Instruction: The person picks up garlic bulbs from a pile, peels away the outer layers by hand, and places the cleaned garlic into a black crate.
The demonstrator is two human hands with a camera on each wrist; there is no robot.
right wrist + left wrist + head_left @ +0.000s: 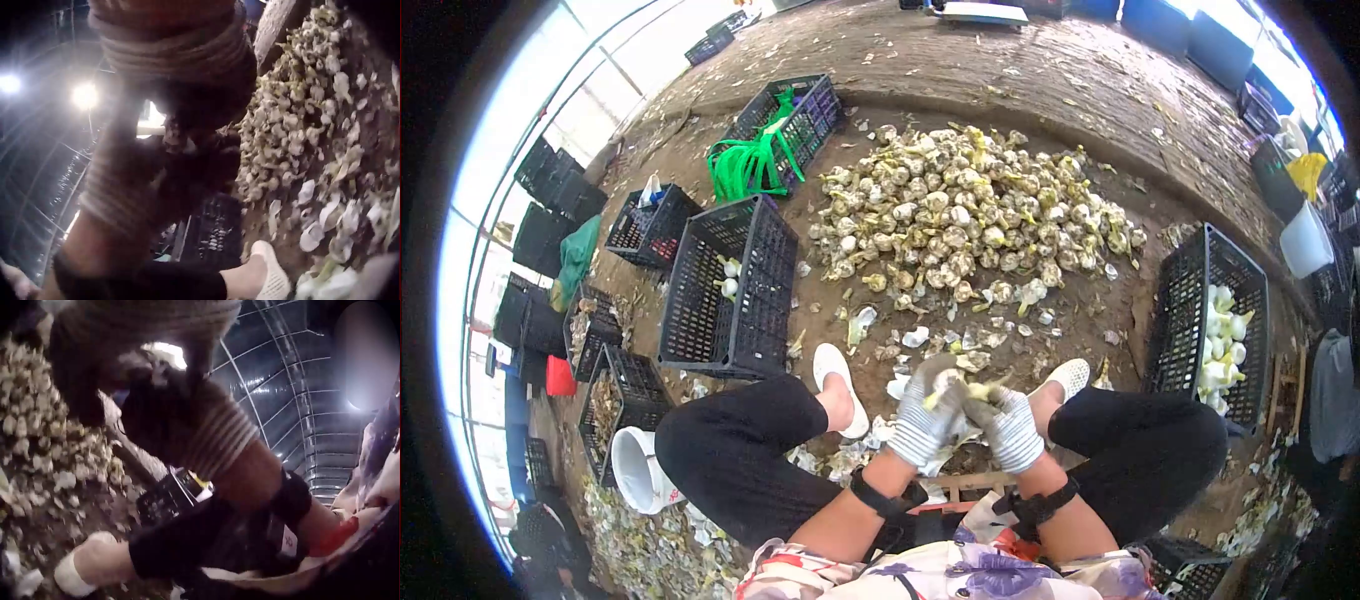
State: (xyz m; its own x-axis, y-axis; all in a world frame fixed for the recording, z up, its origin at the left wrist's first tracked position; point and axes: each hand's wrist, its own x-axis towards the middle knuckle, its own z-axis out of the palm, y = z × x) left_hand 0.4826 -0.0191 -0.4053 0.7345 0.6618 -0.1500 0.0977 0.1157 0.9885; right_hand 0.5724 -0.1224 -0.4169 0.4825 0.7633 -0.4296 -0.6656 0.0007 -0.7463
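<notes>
A garlic bulb [943,384] is held low in the middle of the head view, gripped by the gloved left hand [924,412], while its stalk end appears to be pinched by the gloved right hand [1008,424], presumably so that it is steadied from both sides. The garlic heap [960,212] is placed straight ahead, likely for easy reach; rightward, cleaner white bulbs [1222,345] are kept apart in a black crate [1180,312], perhaps against mixing.
</notes>
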